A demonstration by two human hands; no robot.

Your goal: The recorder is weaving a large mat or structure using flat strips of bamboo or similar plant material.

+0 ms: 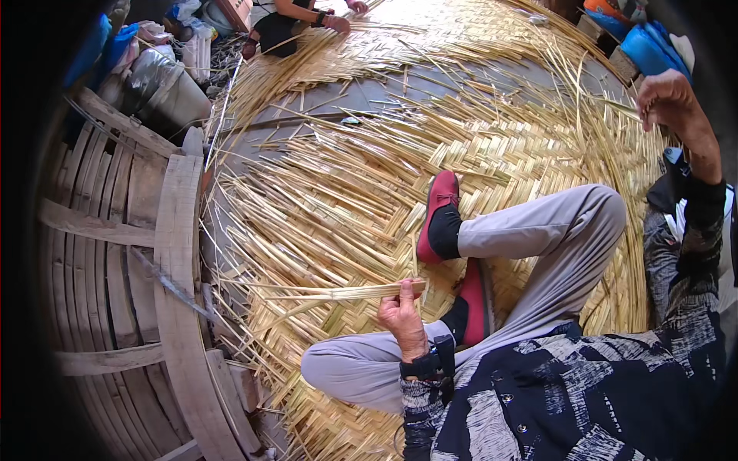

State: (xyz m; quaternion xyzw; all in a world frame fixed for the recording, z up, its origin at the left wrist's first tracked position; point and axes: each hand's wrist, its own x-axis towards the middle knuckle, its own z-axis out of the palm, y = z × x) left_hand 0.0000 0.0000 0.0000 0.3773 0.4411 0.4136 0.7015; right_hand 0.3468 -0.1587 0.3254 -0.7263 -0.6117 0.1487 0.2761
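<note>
While the left hand (401,313) pinches flat yellow strips (354,293) poking out to its left, the right hand (667,100) is up and bent, far right; I can't tell if it holds anything. The woven mat (538,157) lies below and between them.

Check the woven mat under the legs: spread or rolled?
Spread: the mat lies out flat, its zigzag weave showing around the legs.

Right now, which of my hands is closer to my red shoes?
Your left hand, gripping pale flat strips near the red shoes. Your right hand is raised well away from them, toward the picture's right edge.
</note>
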